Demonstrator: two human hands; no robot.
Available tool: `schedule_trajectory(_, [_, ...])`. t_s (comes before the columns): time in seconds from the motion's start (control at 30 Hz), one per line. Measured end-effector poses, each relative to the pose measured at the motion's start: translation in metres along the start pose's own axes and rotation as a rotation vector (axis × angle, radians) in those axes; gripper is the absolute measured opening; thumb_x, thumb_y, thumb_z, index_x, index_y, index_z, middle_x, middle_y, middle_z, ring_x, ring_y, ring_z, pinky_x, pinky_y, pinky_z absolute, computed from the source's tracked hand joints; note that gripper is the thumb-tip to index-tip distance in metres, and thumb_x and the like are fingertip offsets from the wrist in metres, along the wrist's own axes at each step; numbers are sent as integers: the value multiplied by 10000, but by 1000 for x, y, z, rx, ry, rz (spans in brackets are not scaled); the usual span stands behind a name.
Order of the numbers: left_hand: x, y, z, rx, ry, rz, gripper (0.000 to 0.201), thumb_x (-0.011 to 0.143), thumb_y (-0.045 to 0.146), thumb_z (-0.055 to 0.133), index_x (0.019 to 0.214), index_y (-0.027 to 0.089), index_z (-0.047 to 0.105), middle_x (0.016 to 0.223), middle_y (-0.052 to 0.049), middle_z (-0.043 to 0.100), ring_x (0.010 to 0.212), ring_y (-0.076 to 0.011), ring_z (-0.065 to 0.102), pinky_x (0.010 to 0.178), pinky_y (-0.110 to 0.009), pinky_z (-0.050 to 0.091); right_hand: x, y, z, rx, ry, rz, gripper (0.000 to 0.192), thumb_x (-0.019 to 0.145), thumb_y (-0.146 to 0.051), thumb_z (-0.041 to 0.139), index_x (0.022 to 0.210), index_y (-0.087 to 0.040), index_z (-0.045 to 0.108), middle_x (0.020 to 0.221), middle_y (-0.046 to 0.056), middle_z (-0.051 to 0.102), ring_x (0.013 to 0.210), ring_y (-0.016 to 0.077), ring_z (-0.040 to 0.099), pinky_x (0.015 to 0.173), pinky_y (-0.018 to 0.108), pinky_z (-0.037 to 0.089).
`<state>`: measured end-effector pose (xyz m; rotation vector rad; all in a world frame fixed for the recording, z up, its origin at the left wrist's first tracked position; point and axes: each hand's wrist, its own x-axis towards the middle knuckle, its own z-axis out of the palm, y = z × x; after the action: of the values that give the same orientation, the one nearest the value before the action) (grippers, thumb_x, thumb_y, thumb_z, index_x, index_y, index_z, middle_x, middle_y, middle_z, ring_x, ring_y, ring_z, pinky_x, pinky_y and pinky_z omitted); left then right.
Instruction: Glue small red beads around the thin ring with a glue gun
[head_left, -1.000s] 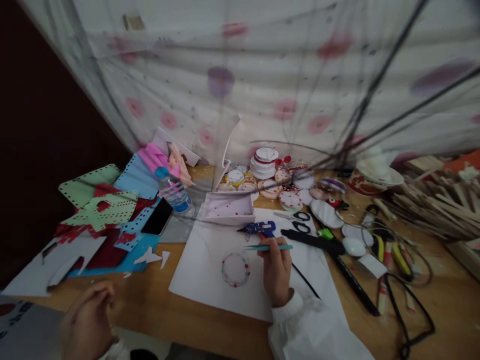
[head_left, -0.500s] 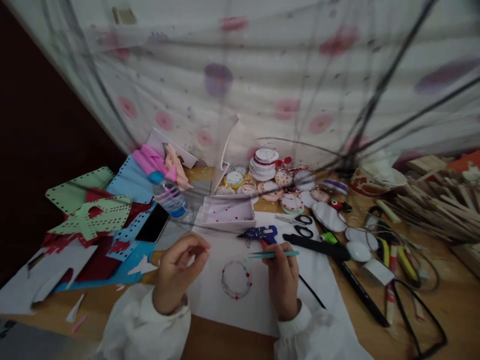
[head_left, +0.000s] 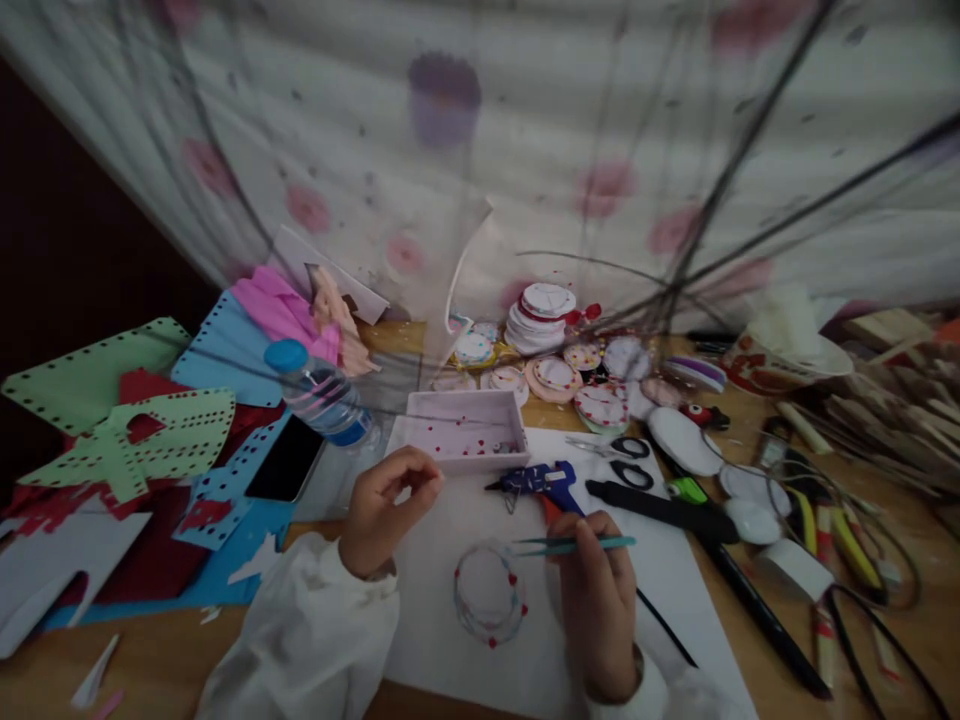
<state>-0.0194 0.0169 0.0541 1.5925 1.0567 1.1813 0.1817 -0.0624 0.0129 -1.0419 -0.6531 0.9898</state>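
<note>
My left hand (head_left: 394, 510) hovers just in front of the pale open box (head_left: 433, 460), thumb and forefinger pinched together. Whatever may be between those fingertips is too small to make out. A pair of teal tweezers (head_left: 611, 542) is held in my right hand (head_left: 598, 605), tips pointing left. Below the tips, a ring of clear and pale-blue pieces with red beads (head_left: 492, 642) lies on a white sheet (head_left: 420, 650). Small red beads (head_left: 481, 442) are scattered inside the box. A blue glue gun (head_left: 541, 482) rests behind my right hand.
Scissors (head_left: 626, 447), a black stick-like tool (head_left: 660, 508) and cables lie to the right. Decorated round pieces (head_left: 555, 380) are piled at the back. On the left are a water bottle (head_left: 322, 400), a phone (head_left: 287, 460) and coloured sheets (head_left: 172, 430). Patterned fabric (head_left: 525, 150) hangs behind.
The view has shifted slightly. My left hand has moved forward and right, closer to the box. My right hand still holds the tweezers near the beaded ring.
</note>
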Motion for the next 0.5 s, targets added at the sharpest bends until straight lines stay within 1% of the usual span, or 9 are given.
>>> schedule_trajectory(0.07, [1, -13, -5, -22, 44, -37, 28, 781, 147, 628, 775, 173, 636, 748, 5, 579, 667, -89, 532, 613, -181, 436, -2, -2, -2, -47, -38, -23, 231, 872, -354, 552, 707, -208, 480, 668, -19, 516, 622, 128, 464, 588, 258, 377])
schedule_trajectory(0.13, [0, -23, -9, -47, 84, -70, 18, 771, 157, 640, 763, 171, 647, 737, 7, 587, 653, -87, 536, 600, -177, 439, -2, -7, -5, -108, -46, -53, 220, 874, -350, 547, 716, -209, 489, 682, -12, 522, 645, 138, 475, 603, 269, 373])
schedule_trajectory(0.27, [-5, -33, -11, -90, 109, -95, 11, 761, 175, 655, 765, 168, 663, 735, 1, 604, 643, -93, 547, 586, -180, 450, 5, -27, -8, -195, -66, -122, 187, 878, -330, 531, 734, -212, 522, 739, 10, 551, 729, 159, 496, 677, 289, 374])
schedule_trajectory(0.33, [-7, -33, -10, -104, 115, -84, 21, 762, 177, 656, 774, 168, 671, 743, -5, 613, 655, -97, 557, 598, -184, 460, 12, -40, -6, -207, -119, -137, 196, 875, -312, 519, 709, -209, 522, 758, 20, 554, 764, 165, 494, 709, 293, 373])
schedule_trajectory(0.4, [-9, -32, -7, -116, 113, -72, 41, 767, 174, 650, 795, 171, 679, 762, -13, 628, 671, -104, 570, 609, -191, 471, 19, -52, 0, -227, -194, -114, 187, 878, -294, 503, 713, -207, 524, 795, 33, 562, 775, 168, 493, 702, 291, 377])
schedule_trajectory(0.5, [-11, -28, -4, -132, 87, -54, 50, 766, 164, 643, 793, 170, 684, 784, -26, 646, 694, -117, 593, 617, -205, 485, 28, -65, 14, -338, -352, -69, 198, 918, -292, 441, 763, -214, 538, 744, 16, 537, 653, 140, 464, 604, 265, 368])
